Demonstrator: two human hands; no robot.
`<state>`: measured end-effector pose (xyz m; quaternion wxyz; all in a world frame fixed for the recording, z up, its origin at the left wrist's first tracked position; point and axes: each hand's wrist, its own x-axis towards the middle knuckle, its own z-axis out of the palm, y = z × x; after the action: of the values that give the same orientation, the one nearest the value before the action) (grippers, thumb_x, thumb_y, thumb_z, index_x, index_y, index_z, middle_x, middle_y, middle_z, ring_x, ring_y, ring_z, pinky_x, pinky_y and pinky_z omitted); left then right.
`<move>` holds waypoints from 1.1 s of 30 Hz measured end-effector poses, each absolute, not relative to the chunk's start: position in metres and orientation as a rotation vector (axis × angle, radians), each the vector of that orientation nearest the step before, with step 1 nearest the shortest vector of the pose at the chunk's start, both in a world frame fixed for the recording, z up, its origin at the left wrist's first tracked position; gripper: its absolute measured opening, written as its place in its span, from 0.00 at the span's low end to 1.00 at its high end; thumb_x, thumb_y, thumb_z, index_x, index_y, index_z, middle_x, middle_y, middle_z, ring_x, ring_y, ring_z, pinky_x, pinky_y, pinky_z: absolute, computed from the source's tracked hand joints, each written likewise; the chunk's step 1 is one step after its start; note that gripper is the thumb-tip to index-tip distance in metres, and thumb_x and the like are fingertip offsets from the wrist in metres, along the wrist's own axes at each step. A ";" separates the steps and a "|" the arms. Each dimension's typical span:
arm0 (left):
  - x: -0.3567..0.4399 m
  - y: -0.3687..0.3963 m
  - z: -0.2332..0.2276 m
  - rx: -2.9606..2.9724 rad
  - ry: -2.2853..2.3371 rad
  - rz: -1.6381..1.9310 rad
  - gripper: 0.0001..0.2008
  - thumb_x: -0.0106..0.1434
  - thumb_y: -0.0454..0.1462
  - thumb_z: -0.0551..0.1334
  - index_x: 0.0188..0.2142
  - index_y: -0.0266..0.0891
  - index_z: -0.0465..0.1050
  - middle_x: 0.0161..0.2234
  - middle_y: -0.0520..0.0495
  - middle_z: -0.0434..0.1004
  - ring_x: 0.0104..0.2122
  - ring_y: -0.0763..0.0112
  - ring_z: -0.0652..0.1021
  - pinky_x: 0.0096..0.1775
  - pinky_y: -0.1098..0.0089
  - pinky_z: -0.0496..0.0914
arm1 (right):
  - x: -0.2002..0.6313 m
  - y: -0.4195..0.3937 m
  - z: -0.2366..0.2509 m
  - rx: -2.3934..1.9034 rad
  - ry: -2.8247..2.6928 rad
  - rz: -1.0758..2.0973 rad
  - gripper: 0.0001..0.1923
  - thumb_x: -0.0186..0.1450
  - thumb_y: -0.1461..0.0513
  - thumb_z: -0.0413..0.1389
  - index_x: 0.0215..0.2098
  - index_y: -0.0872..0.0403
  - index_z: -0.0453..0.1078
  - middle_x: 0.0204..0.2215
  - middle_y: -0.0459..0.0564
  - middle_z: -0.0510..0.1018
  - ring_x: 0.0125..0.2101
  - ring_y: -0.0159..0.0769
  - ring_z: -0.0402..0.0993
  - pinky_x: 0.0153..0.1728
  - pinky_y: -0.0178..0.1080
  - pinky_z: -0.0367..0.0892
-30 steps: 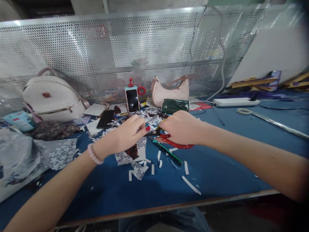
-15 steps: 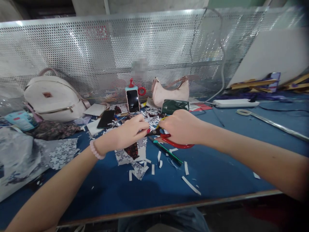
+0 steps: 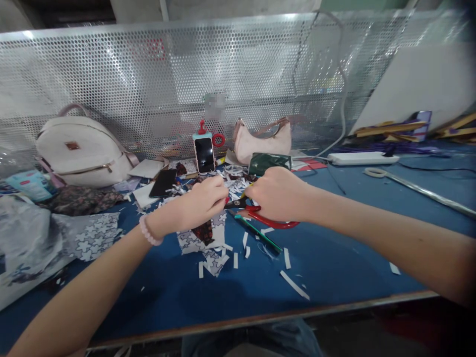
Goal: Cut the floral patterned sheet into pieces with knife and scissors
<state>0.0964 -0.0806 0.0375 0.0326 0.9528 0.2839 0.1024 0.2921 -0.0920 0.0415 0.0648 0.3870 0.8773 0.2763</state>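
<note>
My right hand [image 3: 277,194] grips red-handled scissors [image 3: 266,218], whose dark blades point left toward my left hand [image 3: 201,203]. My left hand is closed on a small piece right at the blade tips; the piece itself is hidden by the fingers. Under both hands lies star-patterned paper [image 3: 208,238] with a dark red patterned scrap [image 3: 204,231] on it. White paper strips [image 3: 293,284] are scattered over the blue table [image 3: 334,248]. A green pencil-like stick [image 3: 260,235] lies just below the scissors.
A white backpack [image 3: 80,151] stands at the back left, a phone [image 3: 204,154] upright in a stand, a pink handbag [image 3: 262,139], a dark green pouch [image 3: 269,162] and a black phone [image 3: 163,182] behind the hands. A power strip [image 3: 362,157] lies at right; perforated metal panel [image 3: 111,74] closes the back.
Both hands have shifted slightly up and together; my left hand's fingers have curled tighter at the blade tips. The scissors stay in my right hand.
</note>
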 end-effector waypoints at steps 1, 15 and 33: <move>0.097 -0.080 0.037 2.946 0.870 0.312 0.13 0.68 0.34 0.44 0.25 0.39 0.52 0.32 0.48 0.58 0.31 0.70 0.62 0.35 0.67 0.61 | 0.292 -0.092 0.041 1.160 2.647 0.835 0.20 0.64 0.53 0.47 0.24 0.58 0.71 0.20 0.56 0.76 0.21 0.40 0.71 0.20 0.36 0.44; 0.094 -0.083 0.034 3.124 0.829 0.287 0.12 0.68 0.33 0.43 0.27 0.39 0.53 0.31 0.47 0.59 0.31 0.68 0.63 0.33 0.67 0.60 | 0.287 -0.093 0.045 1.039 2.632 0.823 0.17 0.63 0.59 0.48 0.22 0.59 0.69 0.19 0.58 0.75 0.21 0.40 0.71 0.20 0.36 0.44; 0.093 -0.084 0.034 3.025 0.917 0.310 0.12 0.67 0.33 0.41 0.27 0.39 0.51 0.32 0.46 0.58 0.32 0.68 0.63 0.35 0.65 0.62 | 0.297 -0.080 0.034 1.001 2.692 0.920 0.21 0.65 0.54 0.46 0.25 0.59 0.71 0.20 0.56 0.76 0.21 0.41 0.71 0.20 0.38 0.43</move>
<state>0.0934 -0.0838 0.0345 -0.0170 0.9523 0.2887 0.0978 0.2969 -0.0798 0.0345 0.0629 0.3313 0.8909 0.3044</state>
